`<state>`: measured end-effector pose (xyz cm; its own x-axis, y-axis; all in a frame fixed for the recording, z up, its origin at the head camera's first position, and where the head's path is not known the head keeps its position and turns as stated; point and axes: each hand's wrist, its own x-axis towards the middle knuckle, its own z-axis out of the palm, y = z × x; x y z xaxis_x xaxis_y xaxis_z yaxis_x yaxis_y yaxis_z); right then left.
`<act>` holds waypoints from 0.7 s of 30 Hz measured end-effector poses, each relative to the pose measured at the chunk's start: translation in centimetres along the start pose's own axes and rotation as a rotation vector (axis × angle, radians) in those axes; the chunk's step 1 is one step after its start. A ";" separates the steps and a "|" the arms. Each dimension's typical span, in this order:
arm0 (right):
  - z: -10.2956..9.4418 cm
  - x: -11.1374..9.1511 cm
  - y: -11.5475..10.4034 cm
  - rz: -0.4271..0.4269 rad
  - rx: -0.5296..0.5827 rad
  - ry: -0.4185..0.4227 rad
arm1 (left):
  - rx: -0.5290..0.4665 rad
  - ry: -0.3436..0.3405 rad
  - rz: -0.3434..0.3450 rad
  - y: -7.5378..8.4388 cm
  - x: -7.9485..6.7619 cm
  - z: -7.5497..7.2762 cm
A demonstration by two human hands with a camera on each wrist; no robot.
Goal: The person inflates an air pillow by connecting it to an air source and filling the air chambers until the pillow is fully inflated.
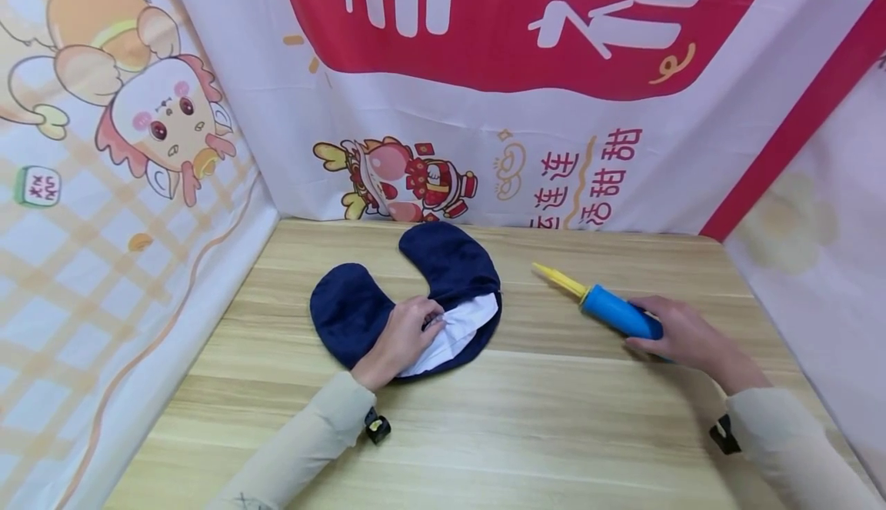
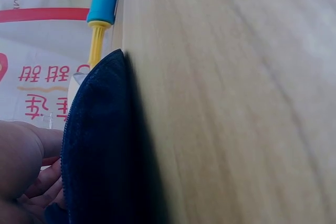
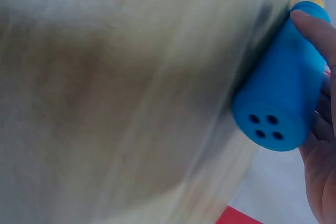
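Note:
A navy U-shaped neck pillow (image 1: 450, 256) lies on the table, its zipped cover open along the curved near side. White inner lining (image 1: 457, 333) shows through that opening. My left hand (image 1: 404, 337) is at the opening, with curled fingers and thumb gripping the pillow there; the fingertips are partly hidden. In the left wrist view the zipper edge of the cover (image 2: 100, 145) stands in front of the fingers. My right hand (image 1: 681, 333) grips a blue hand air pump (image 1: 616, 312) by its barrel. The pump's yellow nozzle (image 1: 561, 280) points toward the pillow, apart from it.
The wood-grain table (image 1: 554, 433) meets a printed white cloth (image 1: 484, 110) with a red panel at the back. More cloth hangs along the left (image 1: 104, 264) and right (image 1: 817, 248) sides. Dark straps sit at both wrists.

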<state>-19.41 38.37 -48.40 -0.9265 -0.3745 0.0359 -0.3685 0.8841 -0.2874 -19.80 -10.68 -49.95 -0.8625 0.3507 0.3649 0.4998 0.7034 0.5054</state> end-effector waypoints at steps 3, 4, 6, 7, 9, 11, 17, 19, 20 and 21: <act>0.5 0.0 0.3 0.033 0.020 -0.018 | 0.001 -0.002 0.004 0.0 0.2 0.0; 0.6 0.1 0.5 0.050 0.025 -0.027 | 0.002 -0.004 0.003 0.0 0.2 0.0; 0.7 0.1 0.6 0.077 0.036 -0.045 | 0.004 -0.007 0.002 0.0 0.4 0.0; 0.7 0.2 0.7 0.084 0.039 -0.052 | 0.004 -0.010 0.000 0.1 0.4 0.0; 0.7 0.3 0.8 0.092 0.042 -0.054 | 0.005 -0.015 -0.003 0.1 0.5 0.0; 0.7 0.2 0.9 0.090 0.042 -0.046 | 0.005 -0.016 -0.007 0.2 0.5 0.0; 0.2 -0.3 0.2 0.066 -0.013 0.058 | -0.013 -0.018 -0.028 0.1 0.5 0.1; -0.1 -0.5 -0.2 0.057 -0.041 0.100 | -0.012 -0.018 -0.031 0.0 0.4 0.2; -0.2 -0.6 -0.5 0.054 -0.055 0.115 | -0.014 -0.018 -0.033 0.0 0.4 0.3; -0.4 -0.7 -0.7 0.052 -0.060 0.125 | -0.012 -0.018 -0.033 0.0 0.4 0.3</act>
<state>-18.58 38.13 -47.86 -0.9452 -0.2938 0.1421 -0.3205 0.9178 -0.2344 -20.17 -10.37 -50.09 -0.8799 0.3382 0.3337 0.4716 0.7072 0.5268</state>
